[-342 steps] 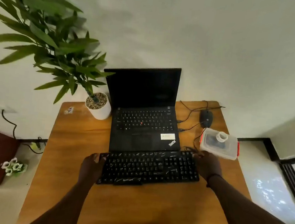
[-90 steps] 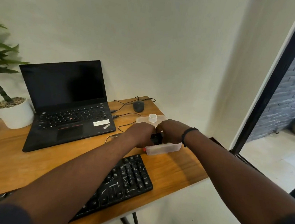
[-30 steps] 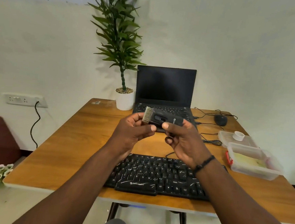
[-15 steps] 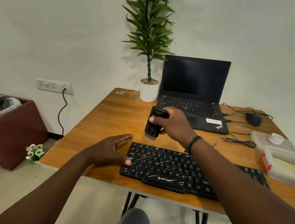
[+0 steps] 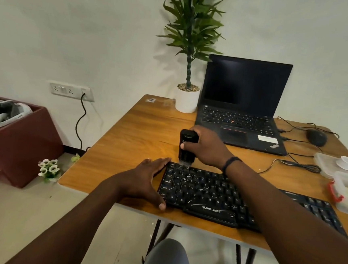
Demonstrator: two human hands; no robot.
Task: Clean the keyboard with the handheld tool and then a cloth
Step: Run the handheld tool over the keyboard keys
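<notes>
right hand is now holding the handheld tool upright, bristle end down, touching the top-left key row of the keyboard; half a second ago the bristles were hanging above the keys. grip: fingers and thumb wrapping round the tool body. left hand is now lying flat against the keyboard's left edge, fingers straight, thumb at the near corner; before it was only reaching in. judgement: the brushing pass is just beginning at the far-left corner, the left hand is bracing the board against sliding, and the cloth step is not yet started.

the keyboard is sitting at the near edge of the table, in front of the laptop.

count:
- keyboards: one external, plus the laptop's own
- tools in hand: one
- laptops: one, lid open, screen dark
- mouse: one, far right
- potted plant: one, beside the laptop
- clear plastic box: one, with its lid lying apart behind it, small white cap on it
- cloth: none clearly identifiable; a pale yellow item is showing inside the box, cannot tell what.
</notes>
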